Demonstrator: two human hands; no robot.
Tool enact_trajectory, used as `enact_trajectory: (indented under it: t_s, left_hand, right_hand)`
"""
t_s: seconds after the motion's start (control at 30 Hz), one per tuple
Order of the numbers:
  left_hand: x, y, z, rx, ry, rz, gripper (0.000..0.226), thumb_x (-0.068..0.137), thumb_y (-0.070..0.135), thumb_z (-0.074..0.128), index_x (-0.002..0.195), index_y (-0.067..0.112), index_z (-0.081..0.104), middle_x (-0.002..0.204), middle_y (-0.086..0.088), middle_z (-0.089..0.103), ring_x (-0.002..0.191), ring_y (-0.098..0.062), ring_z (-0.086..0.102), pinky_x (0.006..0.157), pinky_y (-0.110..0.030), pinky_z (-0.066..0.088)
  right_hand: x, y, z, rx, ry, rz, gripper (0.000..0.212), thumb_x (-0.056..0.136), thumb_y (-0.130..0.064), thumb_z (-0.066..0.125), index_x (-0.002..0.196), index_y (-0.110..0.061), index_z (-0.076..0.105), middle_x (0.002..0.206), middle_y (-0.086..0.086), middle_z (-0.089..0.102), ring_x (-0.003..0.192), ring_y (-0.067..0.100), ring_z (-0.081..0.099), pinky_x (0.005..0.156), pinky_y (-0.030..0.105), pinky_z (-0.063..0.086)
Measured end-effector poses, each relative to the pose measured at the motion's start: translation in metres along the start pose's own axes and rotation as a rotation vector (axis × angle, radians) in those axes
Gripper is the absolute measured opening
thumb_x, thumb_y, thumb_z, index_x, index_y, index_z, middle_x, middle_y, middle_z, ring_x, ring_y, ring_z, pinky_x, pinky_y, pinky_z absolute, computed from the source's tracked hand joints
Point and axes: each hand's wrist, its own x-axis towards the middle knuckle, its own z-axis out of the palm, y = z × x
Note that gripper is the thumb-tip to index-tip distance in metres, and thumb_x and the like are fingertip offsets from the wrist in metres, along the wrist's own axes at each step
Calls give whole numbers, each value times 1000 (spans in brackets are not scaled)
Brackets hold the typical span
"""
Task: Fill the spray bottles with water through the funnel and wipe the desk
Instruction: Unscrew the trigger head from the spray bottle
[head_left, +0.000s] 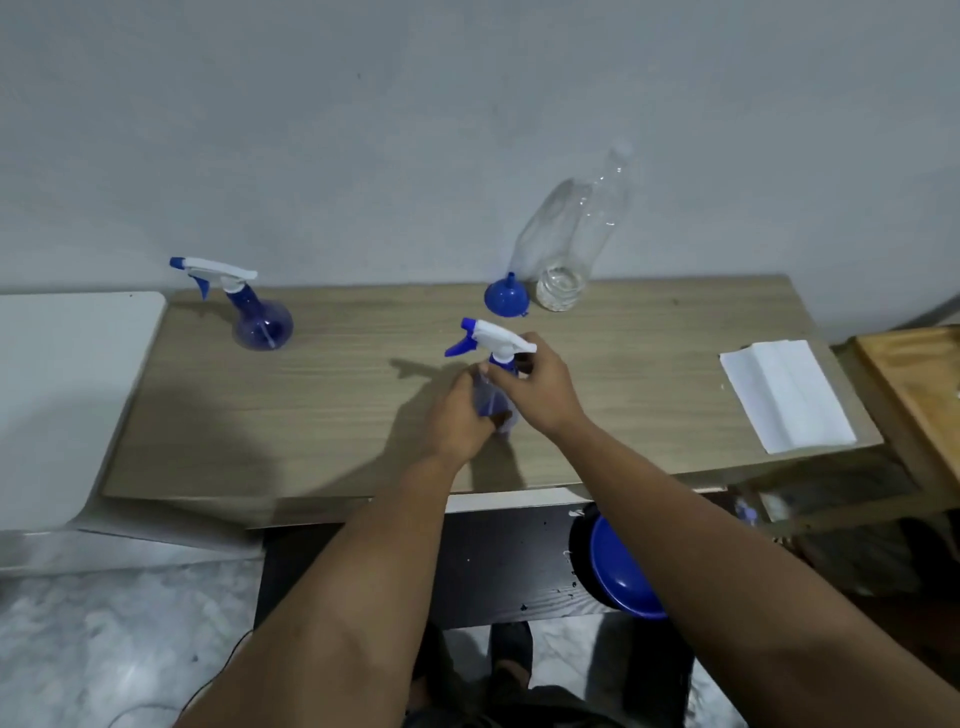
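On the middle of the wooden desk (322, 405) stands a blue spray bottle (496, 402). My left hand (457, 415) wraps its body, and my right hand (540, 389) grips the neck just under the white and blue trigger head (493, 338). A second blue spray bottle (254, 312) stands alone at the back left with its trigger head on. Behind my hands a blue funnel (505, 297) rests mouth down beside a large clear plastic bottle (571, 234) holding a little water at its bottom. A folded white paper towel (787, 395) lies at the desk's right end.
A white surface (62, 395) adjoins the desk on the left. A wooden board or tray (914, 384) sits past the right end. Below the desk's front edge there is a round blue object (623, 566) on dark furniture. A grey wall rises directly behind the desk.
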Motion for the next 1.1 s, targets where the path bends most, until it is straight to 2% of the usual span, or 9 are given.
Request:
enact_trajectory:
  t_s: [0.17,0.3,0.4,0.53,0.67,0.77,0.87,0.97,1.1]
  left_hand:
    - [-3,-3,8,28,20,1,56,71,29,88,116,25,55,109,7,68,94,-14,66,78,-29,51]
    - [-6,-4,9,116,24,-10,45,83,14,70,125,23,54,112,1,68,99,-23,66,79,-33,51]
    - [-10,-2,6,166,11,-1,37,88,13,65,123,21,56,103,7,64,87,-17,61,60,-9,37]
    - [-13,5,1,198,2,84,36,90,15,68,124,20,59,102,9,62,88,-12,58,54,-3,34]
    - [-24,21,-2,168,-27,59,31,91,11,68,121,13,60,96,7,56,71,-6,48,55,2,36]
    - [-9,-5,7,113,-10,23,34,85,12,72,117,17,63,97,10,66,87,-12,64,61,-5,41]
    - [-4,-12,11,13,-27,11,37,76,21,74,111,28,66,96,11,73,89,-9,69,75,-30,58]
    - [-3,-14,13,-27,-61,21,35,73,28,80,106,30,68,94,12,74,88,-5,70,75,-26,58]
    - [-2,-19,16,-85,-93,22,45,69,40,78,111,31,66,98,11,75,93,-13,72,81,-41,59]
  right_hand:
    - [-12,9,1,42,-21,-19,29,87,-21,84,97,-10,58,80,-10,64,73,5,58,69,21,49]
    - [-17,13,2,86,-11,-35,28,86,-21,84,97,-12,60,81,-11,63,77,12,59,70,30,52]
    - [-17,15,4,121,-5,-28,25,86,-21,83,103,-13,66,88,-5,70,84,23,67,76,37,55]
    - [-17,15,3,145,-23,-15,30,87,-16,81,115,-14,72,103,2,77,99,20,73,87,35,58]
    - [-20,7,4,126,3,38,41,81,-27,86,109,-15,58,95,-4,73,88,14,70,75,35,60]
    - [-16,3,-1,127,-35,22,28,82,-20,78,105,-15,62,95,1,73,85,11,66,79,33,55]
    - [-16,0,-6,120,-109,40,33,84,-13,79,112,-14,62,100,6,73,86,10,66,76,25,54]
    - [-14,-1,-10,109,-111,31,32,81,-11,77,110,-8,64,99,12,73,82,9,64,76,25,53]
    - [-14,-3,-14,80,-159,51,39,85,0,75,121,-8,62,98,1,70,83,6,63,78,26,54]
